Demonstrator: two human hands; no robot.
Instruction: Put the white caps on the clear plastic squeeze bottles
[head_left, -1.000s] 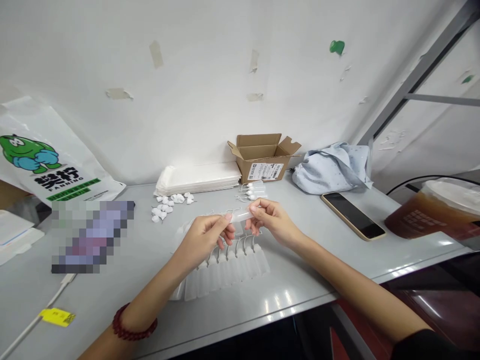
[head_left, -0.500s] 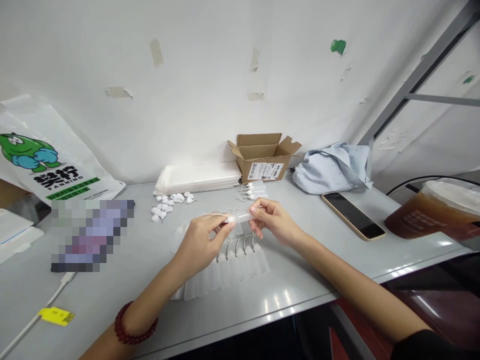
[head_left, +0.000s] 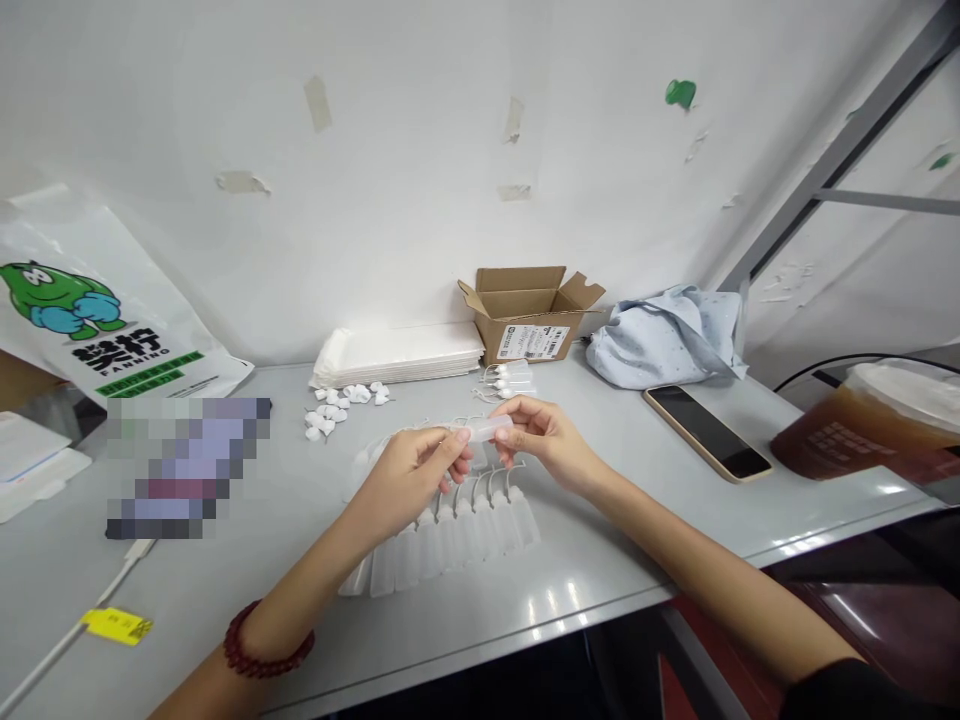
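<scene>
Far left: white plastic bag [head_left: 97,320] with a green cartoon figure, leaning on the wall. Below it a pixelated patch hides something on the grey table [head_left: 637,520]. A white cable [head_left: 67,640] with a yellow tag [head_left: 116,625] runs off the near-left edge.

Small white caps [head_left: 337,405] lie scattered, and just behind them is a flat stack of white packets [head_left: 397,355].

Left hand [head_left: 409,475], red bead bracelet [head_left: 266,650] on the wrist - fingers curled in, thumb and forefinger pinched on the left end of a small clear tube [head_left: 487,430]. The tube is held level above the table, mid-frame, between both hands. Right hand [head_left: 544,445] - fingers closed on the tube's right end, the rest of the hand loosely curled.

Directly under the hands a row of tubes [head_left: 450,530] lies side by side on the table, thin looped ends pointing away from the person. A few more loose tubes [head_left: 510,378] sit near the open cardboard box [head_left: 529,315] at the wall.

Right of the box: crumpled light-blue cloth [head_left: 664,335], then a phone [head_left: 705,430] lying screen-up, dark. Far right, a lidded cup [head_left: 862,420] of brown drink at the table edge, blurred.
</scene>
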